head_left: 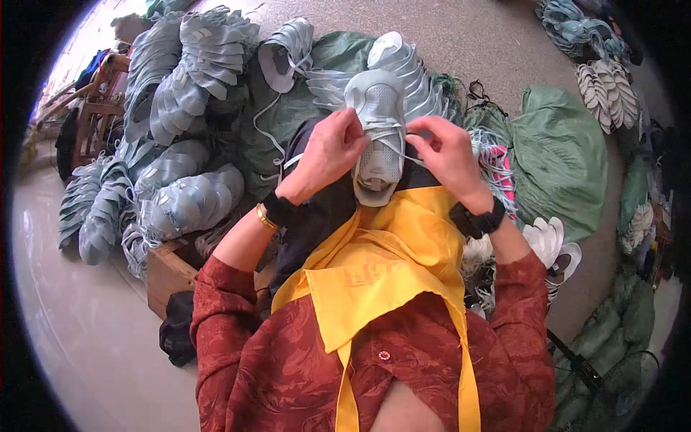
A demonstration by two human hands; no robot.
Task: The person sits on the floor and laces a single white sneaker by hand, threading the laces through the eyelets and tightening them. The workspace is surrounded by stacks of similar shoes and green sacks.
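A pale grey-blue shoe upper (378, 167) lies over my lap, its toe pointing away from me. White shoelace (384, 132) crosses its middle in several strands. At the left side of the lacing, my left hand (331, 153) is closed in a pinch on the lace. From the opposite side my right hand (448, 155) also pinches lace, thumb and forefinger together, with a loose strand below its fingertips. Both hands are slightly above the upper, whose heel opening faces me. The exact lace ends inside the fingers are hidden.
Stacked pale-blue uppers (205, 61) fill the left, with more (194, 198) above a wooden box (170, 277). Another upper (286, 57) trails a lace. Green sacks (558, 162) lie on the right, near white pieces (545, 241). My yellow apron (381, 288) covers my lap.
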